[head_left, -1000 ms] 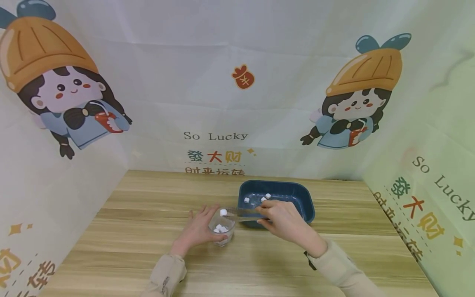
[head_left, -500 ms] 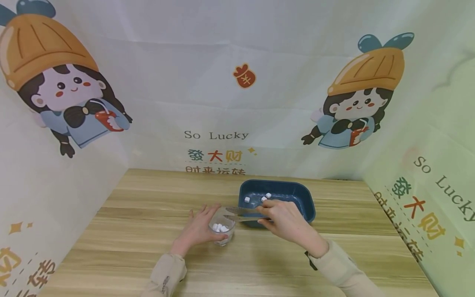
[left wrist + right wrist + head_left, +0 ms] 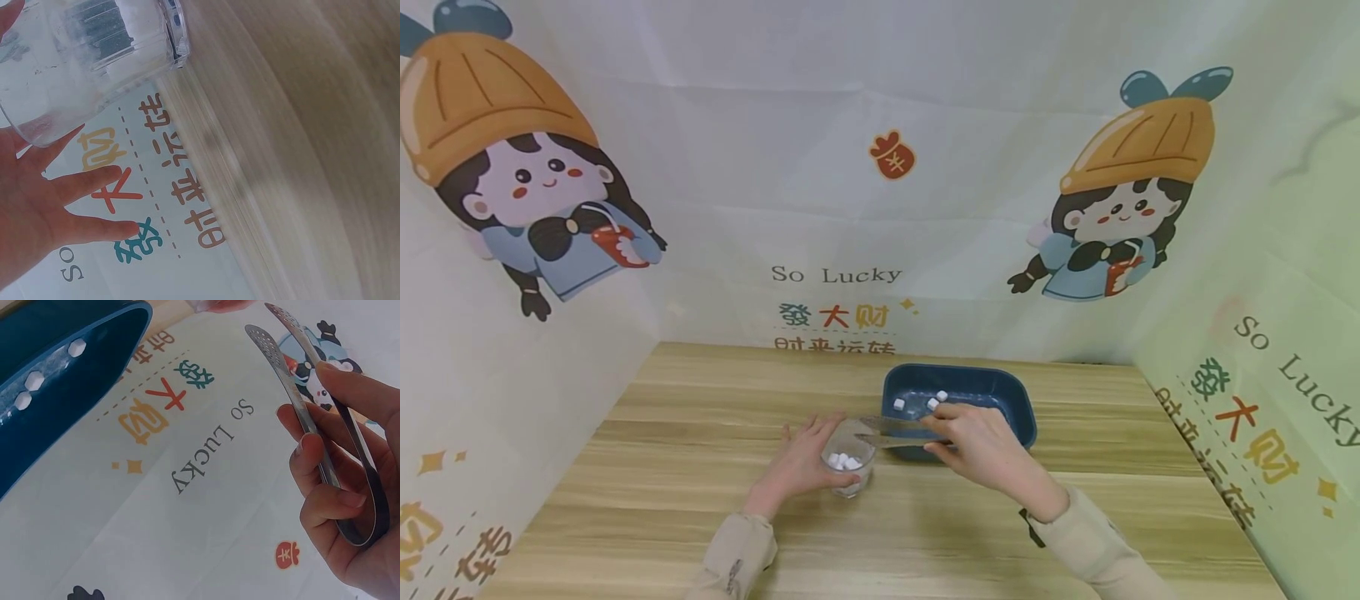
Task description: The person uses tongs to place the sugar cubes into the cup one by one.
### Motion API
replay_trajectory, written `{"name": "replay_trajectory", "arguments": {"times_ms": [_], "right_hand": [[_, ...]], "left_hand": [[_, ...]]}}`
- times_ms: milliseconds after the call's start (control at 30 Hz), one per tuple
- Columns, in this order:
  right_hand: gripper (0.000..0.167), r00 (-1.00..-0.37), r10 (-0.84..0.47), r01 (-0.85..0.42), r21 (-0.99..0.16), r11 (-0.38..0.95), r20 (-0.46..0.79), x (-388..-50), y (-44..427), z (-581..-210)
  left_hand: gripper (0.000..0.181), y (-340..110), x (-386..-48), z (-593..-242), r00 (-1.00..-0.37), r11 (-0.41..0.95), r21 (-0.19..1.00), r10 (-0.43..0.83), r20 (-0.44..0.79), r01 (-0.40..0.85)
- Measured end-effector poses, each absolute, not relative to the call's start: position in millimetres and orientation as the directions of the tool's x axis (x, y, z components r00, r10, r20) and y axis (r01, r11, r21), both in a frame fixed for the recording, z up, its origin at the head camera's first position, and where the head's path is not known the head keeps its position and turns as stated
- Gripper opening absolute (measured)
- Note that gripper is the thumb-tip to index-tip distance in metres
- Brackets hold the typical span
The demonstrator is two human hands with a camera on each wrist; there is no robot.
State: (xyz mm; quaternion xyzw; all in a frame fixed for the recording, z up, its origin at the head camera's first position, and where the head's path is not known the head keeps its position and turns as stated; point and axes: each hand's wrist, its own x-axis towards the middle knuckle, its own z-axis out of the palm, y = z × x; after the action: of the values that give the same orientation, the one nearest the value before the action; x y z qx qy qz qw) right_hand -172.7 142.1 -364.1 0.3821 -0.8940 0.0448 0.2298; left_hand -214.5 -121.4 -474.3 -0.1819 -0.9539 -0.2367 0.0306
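Note:
A clear glass (image 3: 851, 483) with several white cubes (image 3: 844, 461) inside stands on the table. The left hand (image 3: 801, 463) grips it around its left side, thumb at the front; in the left wrist view, the other fingers of that hand (image 3: 56, 209) spread beside the glass (image 3: 81, 62). Metal tongs (image 3: 891, 442) are held in the right hand (image 3: 981, 446), their tips apart over the glass's mouth. The right wrist view shows the tongs (image 3: 300, 406) with nothing between their perforated tips, the fingers of the right hand (image 3: 350, 469) curled round the arms.
A dark blue tray (image 3: 1026, 408) stands behind and right of the glass, partly under the right hand, with several white cubes (image 3: 899, 404) in it. The wooden table (image 3: 737, 375) meets a printed cloth backdrop (image 3: 737, 167) at the back and sides.
The white cube that was between the tongs' tips has dropped into the glass, and the tips have spread apart. Both hands have stayed almost in place.

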Motion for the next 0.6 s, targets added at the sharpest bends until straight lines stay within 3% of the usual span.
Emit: {"name": "replay_trajectory", "arguments": {"times_ms": [600], "right_hand": [[0.022,-0.625,-0.617,-0.654,0.11,0.748,0.479,-178,164,-359]], "left_hand": [[0.094,-121,-214,-472,-0.932,0.805,0.471,0.331,0.148,0.361]]}}
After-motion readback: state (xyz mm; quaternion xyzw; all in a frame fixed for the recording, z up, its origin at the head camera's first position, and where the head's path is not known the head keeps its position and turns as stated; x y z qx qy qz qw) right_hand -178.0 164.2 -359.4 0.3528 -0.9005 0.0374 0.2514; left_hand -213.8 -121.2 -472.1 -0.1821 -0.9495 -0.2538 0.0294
